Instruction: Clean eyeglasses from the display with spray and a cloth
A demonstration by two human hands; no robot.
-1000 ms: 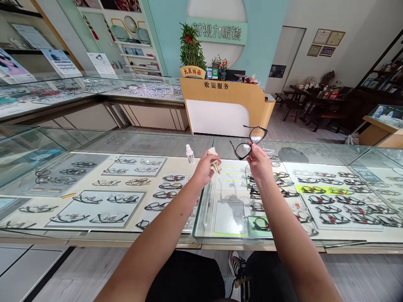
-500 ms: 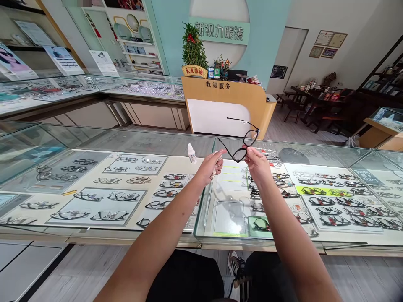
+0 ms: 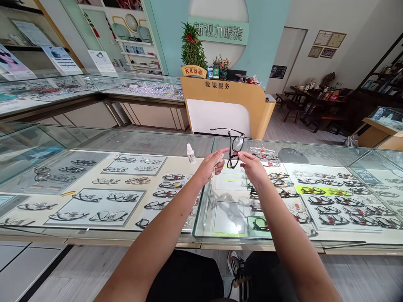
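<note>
My right hand point(image 3: 252, 167) pinches a pair of black-framed eyeglasses point(image 3: 238, 143) by the lower part of the frame. The frame is turned nearly edge-on, and a temple arm points left. Close by on the left, my left hand point(image 3: 211, 166) is closed around a crumpled pale cloth point(image 3: 218, 164), mostly hidden in the fingers. My left index finger reaches out to the eyeglasses; whether it touches them I cannot tell. Left of that hand, a small white bottle point(image 3: 191, 154) stands upright on the glass counter.
Below both hands, the glass display case point(image 3: 201, 226) holds many rows of eyeglasses. A round dark tray point(image 3: 294, 155) rests toward the back right. Beyond stands a wooden cashier desk point(image 3: 220, 90) with a potted plant point(image 3: 192, 46) on it.
The eyeglasses have moved left and turned in my right hand, from facing me at a slant to nearly edge-on. My right hand shifted slightly left; my left hand barely moved.
</note>
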